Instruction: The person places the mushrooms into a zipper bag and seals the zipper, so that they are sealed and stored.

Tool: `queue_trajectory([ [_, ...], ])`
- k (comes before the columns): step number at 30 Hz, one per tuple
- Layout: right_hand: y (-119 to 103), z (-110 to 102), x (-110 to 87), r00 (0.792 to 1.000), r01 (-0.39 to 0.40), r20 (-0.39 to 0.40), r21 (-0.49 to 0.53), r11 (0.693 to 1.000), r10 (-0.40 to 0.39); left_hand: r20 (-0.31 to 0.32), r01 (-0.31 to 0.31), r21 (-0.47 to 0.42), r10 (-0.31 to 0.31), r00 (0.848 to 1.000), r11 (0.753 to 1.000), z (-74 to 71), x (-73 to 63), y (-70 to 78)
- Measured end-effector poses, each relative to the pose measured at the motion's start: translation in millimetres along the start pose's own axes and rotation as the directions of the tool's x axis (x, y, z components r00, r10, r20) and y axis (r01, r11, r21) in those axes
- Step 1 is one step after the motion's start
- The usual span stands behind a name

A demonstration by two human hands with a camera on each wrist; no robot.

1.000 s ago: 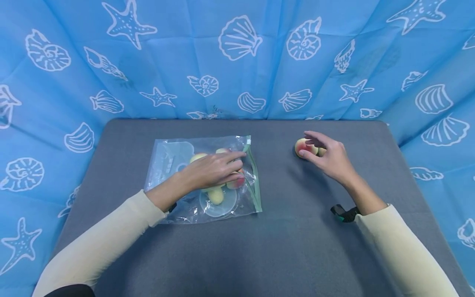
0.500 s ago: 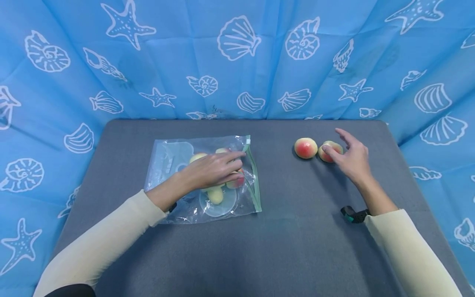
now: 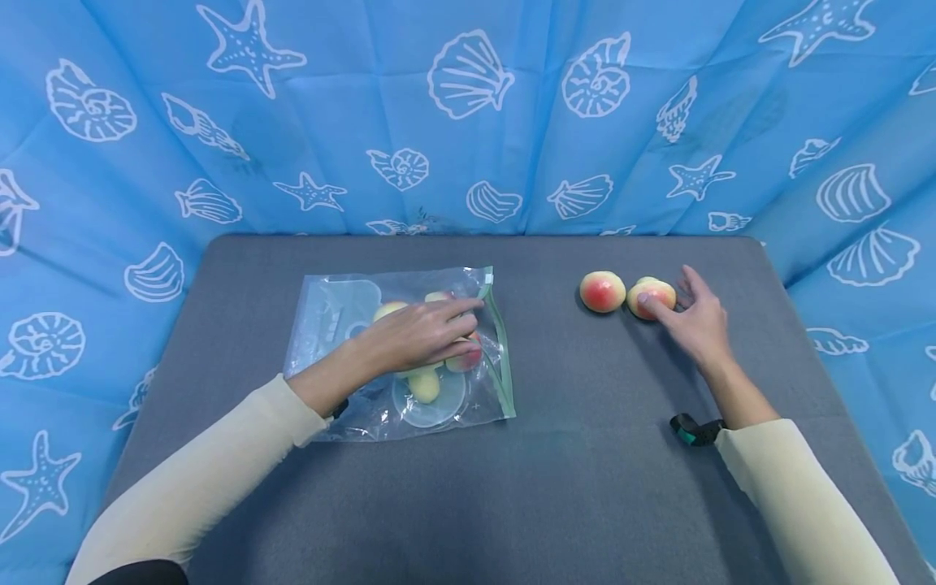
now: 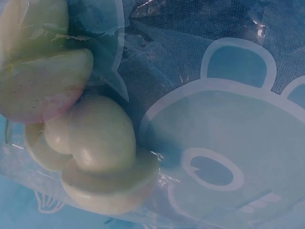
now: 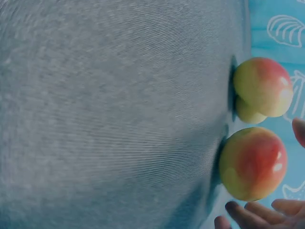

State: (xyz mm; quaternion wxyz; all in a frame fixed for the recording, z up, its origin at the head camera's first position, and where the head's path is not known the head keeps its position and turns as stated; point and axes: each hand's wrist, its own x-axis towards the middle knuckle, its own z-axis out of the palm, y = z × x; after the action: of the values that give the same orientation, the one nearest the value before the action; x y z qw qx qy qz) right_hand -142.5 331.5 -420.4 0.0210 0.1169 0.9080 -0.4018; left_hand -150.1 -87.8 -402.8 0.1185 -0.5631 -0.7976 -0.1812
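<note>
Left hand (image 3: 420, 335), fingers extended, rests on a clear zip bag (image 3: 344, 313), left on the grey table (image 3: 570, 471); bagged mushroom-shaped pieces (image 4: 102, 138) show through. Right hand (image 3: 695, 321), well apart, thumb and fingers parted, is at the right red-yellow piece (image 3: 656, 294), far right; contact cannot be confirmed. The left red-yellow piece (image 3: 603, 292) lies just beside.

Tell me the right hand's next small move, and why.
The right hand should probably close its fingers around the nearest red-and-yellow piece: in the right wrist view, fingers and thumb flank it, with a gap showing at the thumb.
</note>
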Motion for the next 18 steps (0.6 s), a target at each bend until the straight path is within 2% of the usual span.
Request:
queue_trajectory([
  [8,8.6,3.8,1.4,0.999,-0.011,0.053,0.011,1.0,0.011,-0.005,-0.005,-0.004,0.005,1.0,1.0,-0.7,-0.7,0.0],
  [18,10.9,5.8,2.2,1.0,0.02,0.024,0.003,1.0,-0.02,-0.007,-0.004,-0.002,0.004,1.0,1.0,-2.1,-1.5,0.6],
])
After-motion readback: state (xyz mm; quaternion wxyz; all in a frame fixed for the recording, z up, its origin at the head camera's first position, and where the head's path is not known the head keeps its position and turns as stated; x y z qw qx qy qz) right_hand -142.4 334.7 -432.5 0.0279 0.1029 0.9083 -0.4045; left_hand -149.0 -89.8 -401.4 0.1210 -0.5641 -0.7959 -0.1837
